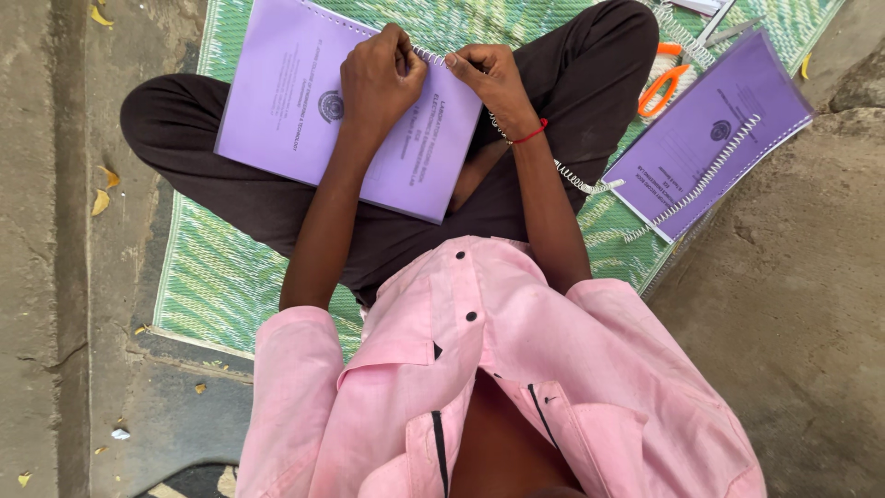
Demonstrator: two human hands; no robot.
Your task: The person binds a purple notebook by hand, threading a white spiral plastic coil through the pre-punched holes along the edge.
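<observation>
A purple booklet point(295, 111) with a clear cover rests on my crossed legs. My left hand point(380, 78) presses on its far edge and pinches the white spiral binding coil point(429, 57) there. My right hand point(493, 78), with a red thread at the wrist, grips the same coil just to the right. The coil's loose end point(576, 177) trails down past my right forearm over my dark trousers.
A second purple booklet point(714, 129) lies on the green woven mat point(212, 277) at the right, a loose white coil point(701, 180) across it. Orange-handled scissors point(666, 83) lie beyond it. Bare concrete with dry leaves surrounds the mat.
</observation>
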